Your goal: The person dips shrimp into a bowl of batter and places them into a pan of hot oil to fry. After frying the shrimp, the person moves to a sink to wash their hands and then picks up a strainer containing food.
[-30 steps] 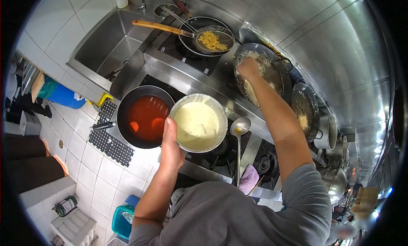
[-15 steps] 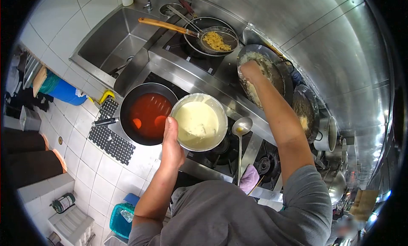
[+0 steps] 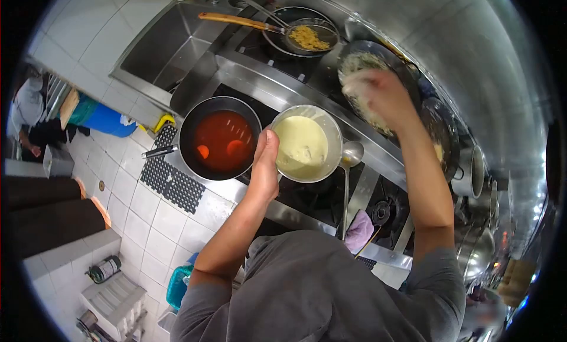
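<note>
My left hand (image 3: 266, 172) grips the side of a steel bowl (image 3: 334, 147) of pale yellow creamy mixture, thumb over the rim. Some lumps show at the mixture's surface. Beside it, to the left, a black frying pan (image 3: 186, 132) of red-orange liquid sits on the stove, with two orange round slices in it. My right hand (image 3: 383, 97), smeared by motion, is over a wide dark bowl (image 3: 403, 64) of pale crumbly or floury stuff. The blur hides its fingers, and I cannot tell what they hold.
A wooden-handled strainer (image 3: 308, 38) with yellow bits rests over a pan at the back. Near the held bowl lie a ladle (image 3: 352, 154) and a purple cloth (image 3: 358, 231). Pots (image 3: 469, 172) line the right side; a steel sink (image 3: 168, 44) is at upper left.
My right hand has risen from down in the dark bowl's contents and is moving. My left hand still holds the steel bowl; the whole view has shifted slightly.
</note>
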Demonstrator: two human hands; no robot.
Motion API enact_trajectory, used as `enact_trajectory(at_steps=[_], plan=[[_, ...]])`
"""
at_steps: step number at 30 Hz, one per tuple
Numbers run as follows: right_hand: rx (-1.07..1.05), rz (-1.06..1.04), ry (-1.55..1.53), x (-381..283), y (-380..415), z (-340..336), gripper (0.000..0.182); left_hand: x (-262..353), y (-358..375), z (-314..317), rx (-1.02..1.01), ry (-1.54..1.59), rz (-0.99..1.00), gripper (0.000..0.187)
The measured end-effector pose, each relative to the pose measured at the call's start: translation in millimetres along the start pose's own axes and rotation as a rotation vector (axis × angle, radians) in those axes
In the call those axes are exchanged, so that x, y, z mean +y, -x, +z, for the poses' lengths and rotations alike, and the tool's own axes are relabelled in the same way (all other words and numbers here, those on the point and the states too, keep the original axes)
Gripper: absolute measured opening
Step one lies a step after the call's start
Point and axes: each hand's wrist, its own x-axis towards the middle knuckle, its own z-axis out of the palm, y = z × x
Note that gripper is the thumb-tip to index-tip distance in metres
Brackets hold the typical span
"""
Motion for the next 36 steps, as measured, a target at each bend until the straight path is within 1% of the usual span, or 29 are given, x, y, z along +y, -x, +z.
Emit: enact_trajectory(at_steps=[1,2,3,4,5,6,7,9,10,12,13,15,16,17,19,20,22,23,25,28,29,31,32,34,36], plan=[[-0.108,-0.222,0.041,7.1,13.6,12.0,0.025,-3.6,0.8,3.9,-0.023,-0.011,-0.013,0.073],[-0.265,-0.138,0.064,-14.1,36.8,21.7,0.024,-7.5,1.3,8.6,-0.074,-0.020,-0.022,0.074],[-0.348,-0.166,0.212,-15.5,52.1,31.2,0.028,-11.9,0.8,13.4,-0.129,-0.030,-0.030,0.075],[-0.346,-0.321,0.379,3.6,63.2,45.0,0.034,-21.8,-2.2,14.2,-0.166,-0.045,-0.044,0.075],[-0.372,-0.314,0.504,13.1,69.8,60.7,0.039,-36.3,-6.3,13.5,-0.173,-0.005,-0.096,0.074],[-0.360,-0.396,0.655,16.1,77.9,67.8,0.033,-45.8,-7.5,17.9,-0.179,0.032,-0.150,0.073],[-0.321,-0.372,0.656,19.5,83.5,71.6,0.033,-49.1,-5.1,26.6,-0.218,0.014,-0.162,0.073],[-0.508,-0.219,0.823,28.1,91.7,74.0,0.029,-53.9,-1.4,41.4,-0.277,-0.006,-0.211,0.071],[-0.487,-0.205,0.821,35.8,98.4,73.2,0.029,-59.3,0.2,48.9,-0.257,-0.013,-0.256,0.068],[-0.509,-0.091,0.822,45.2,106.7,71.6,0.019,-64.5,6.5,62.2,-0.273,-0.061,-0.286,0.069],[-0.499,-0.089,0.824,50.1,111.1,68.5,0.019,-67.2,9.8,67.7,-0.270,-0.096,-0.313,0.070],[-0.496,-0.025,0.789,50.8,123.8,56.7,0.023,-73.8,13.9,75.2,-0.302,-0.147,-0.305,0.072],[-0.473,0.035,0.745,50.9,131.0,47.9,0.026,-76.4,14.8,78.3,-0.336,-0.175,-0.311,0.071],[-0.471,0.035,0.747,53.9,134.5,41.7,0.026,-79.6,15.1,79.9,-0.368,-0.202,-0.317,0.071],[-0.375,0.132,0.642,61.2,140.3,29.5,0.028,-87.8,12.8,81.4,-0.383,-0.236,-0.307,0.071],[-0.371,0.133,0.641,69.2,144.5,25.8,0.028,-88.9,13.9,84.8,-0.384,-0.227,-0.311,0.071],[-0.177,0.016,0.606,87.2,151.4,19.9,0.025,-91.1,14.4,90.8,-0.387,-0.217,-0.312,0.071],[-0.177,0.015,0.607,84.6,155.4,14.4,0.025,-91.1,13.9,94.1,-0.394,-0.218,-0.313,0.071],[-0.041,-0.053,0.567,77.8,165.0,3.2,0.027,-91.7,14.9,100.3,-0.396,-0.219,-0.314,0.070],[-0.112,-0.013,0.545,63.9,173.0,-16.0,0.028,-82.9,19.2,114.7,-0.372,-0.242,-0.328,0.070],[-0.112,-0.015,0.544,58.9,175.9,-20.7,0.028,-82.1,18.6,117.0,-0.396,-0.290,-0.359,0.073],[-0.196,0.028,0.701,53.2,181.4,-27.7,0.027,-82.1,17.8,122.1,-0.419,-0.338,-0.392,0.076],[-0.196,0.028,0.700,58.3,184.6,-28.9,0.027,-82.9,17.8,125.6,-0.407,-0.318,-0.380,0.073],[-0.153,-0.070,0.743,70.4,190.7,-29.7,0.024,-83.4,18.0,133.6,-0.393,-0.299,-0.369,0.071],[-0.158,-0.062,0.785,68.0,192.4,-32.5,0.023,-80.2,19.2,143.8,-0.401,-0.295,-0.347,0.070]])
